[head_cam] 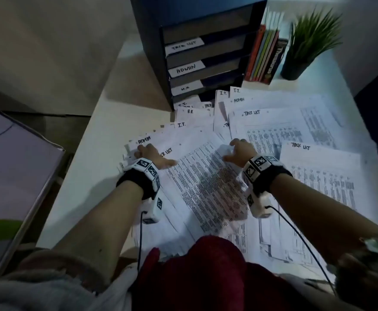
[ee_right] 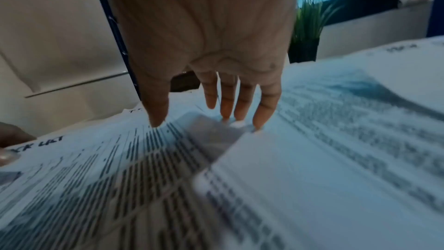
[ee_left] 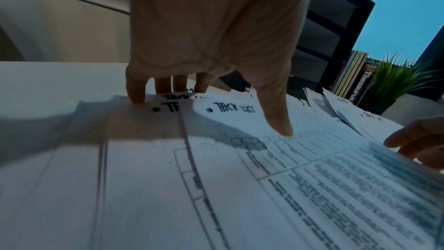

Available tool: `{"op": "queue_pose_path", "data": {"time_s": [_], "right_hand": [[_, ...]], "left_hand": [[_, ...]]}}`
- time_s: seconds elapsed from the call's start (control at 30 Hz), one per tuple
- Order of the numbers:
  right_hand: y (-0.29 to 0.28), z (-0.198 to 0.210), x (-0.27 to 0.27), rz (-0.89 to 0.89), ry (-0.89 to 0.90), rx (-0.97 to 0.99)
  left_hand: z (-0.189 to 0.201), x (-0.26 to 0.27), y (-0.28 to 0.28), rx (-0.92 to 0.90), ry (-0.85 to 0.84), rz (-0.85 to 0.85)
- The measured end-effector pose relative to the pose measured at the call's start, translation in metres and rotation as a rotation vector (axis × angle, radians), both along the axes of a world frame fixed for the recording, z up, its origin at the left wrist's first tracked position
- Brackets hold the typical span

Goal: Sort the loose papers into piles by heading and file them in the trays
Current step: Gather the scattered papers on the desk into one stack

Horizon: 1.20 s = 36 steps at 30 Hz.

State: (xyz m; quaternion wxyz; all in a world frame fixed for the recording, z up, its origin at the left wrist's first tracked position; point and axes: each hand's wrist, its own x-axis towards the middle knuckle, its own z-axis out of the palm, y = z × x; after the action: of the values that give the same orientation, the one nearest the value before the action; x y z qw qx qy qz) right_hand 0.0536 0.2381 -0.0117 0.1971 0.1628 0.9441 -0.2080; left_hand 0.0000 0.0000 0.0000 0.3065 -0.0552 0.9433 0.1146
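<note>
Paper headed "Task List" [head_cam: 206, 176] lies on the loose papers [head_cam: 295, 122] under both hands, left hand [head_cam: 148, 153] and right hand [head_cam: 239, 149] pressing with straight spread fingers, gripping nothing, on the white desk [head_cam: 89, 153] before the labelled trays [head_cam: 197, 55].

White table [head_cam: 98, 140]: loose papers [head_cam: 284, 122] spread from centre out to 3 o'clock, overlapping, headed TASK LIST, ADMIN, I.T., H.R. Dark tray stack [head_cam: 197, 48] stands at 12 o'clock, papers butting its foot. At 1 o'clock, upright books [head_cam: 263, 57], then a potted plant [head_cam: 307, 48] just beside them
</note>
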Motion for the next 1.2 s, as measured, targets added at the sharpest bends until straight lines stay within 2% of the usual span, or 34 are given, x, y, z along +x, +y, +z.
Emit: {"op": "queue_pose_path", "data": {"time_s": [0.07, 0.17, 0.27, 0.4, 0.47, 0.53, 0.6, 0.67, 0.77, 0.87, 0.97, 1.03, 1.13, 1.2], "right_hand": [[-0.004, -0.002, 0.001, -0.011, -0.046, 0.047], [-0.010, -0.004, 0.006, -0.061, -0.034, 0.033], [-0.009, -0.010, 0.002, -0.111, -0.012, -0.022], [-0.007, -0.012, 0.001, -0.162, 0.066, -0.285], [-0.008, -0.008, 0.008, -0.223, 0.115, -0.369], [-0.010, -0.003, 0.022, -0.201, 0.154, -0.412], [-0.013, 0.000, 0.041, -0.101, 0.165, -0.390], [-0.016, 0.002, 0.062, -0.002, 0.175, -0.394], [-0.014, 0.000, 0.079, 0.065, 0.221, -0.530], [-0.011, -0.006, 0.076, -0.086, 0.232, -0.520], [-0.016, -0.006, 0.062, -0.232, 0.277, -0.523], [-0.024, -0.002, 0.050, -0.279, 0.321, -0.561], [-0.033, -0.002, 0.039, -0.374, 0.262, -0.748], [-0.034, -0.008, 0.035, -0.343, 0.222, -0.694]], "left_hand": [[0.002, 0.002, -0.002, 0.005, -0.017, -0.020], [-0.007, 0.001, -0.006, 0.197, 0.009, 0.000], [-0.007, -0.004, -0.008, 0.310, 0.047, -0.130], [-0.005, -0.017, -0.013, 0.501, 0.116, -0.218], [-0.007, -0.025, -0.019, 0.512, 0.165, -0.244], [-0.011, -0.029, -0.028, 0.502, 0.233, -0.195], [-0.015, -0.030, -0.038, 0.553, 0.290, -0.053], [-0.017, -0.026, -0.047, 0.525, 0.229, 0.033], [-0.017, -0.019, -0.055, 0.479, 0.045, -0.037], [-0.012, -0.017, -0.057, 0.475, -0.034, -0.106], [-0.006, -0.021, -0.061, 0.515, 0.045, -0.186], [0.001, -0.021, -0.061, 0.597, 0.040, -0.171], [0.005, -0.018, -0.059, 0.633, 0.001, -0.155], [0.006, -0.018, -0.059, 0.665, 0.034, -0.143]]}}
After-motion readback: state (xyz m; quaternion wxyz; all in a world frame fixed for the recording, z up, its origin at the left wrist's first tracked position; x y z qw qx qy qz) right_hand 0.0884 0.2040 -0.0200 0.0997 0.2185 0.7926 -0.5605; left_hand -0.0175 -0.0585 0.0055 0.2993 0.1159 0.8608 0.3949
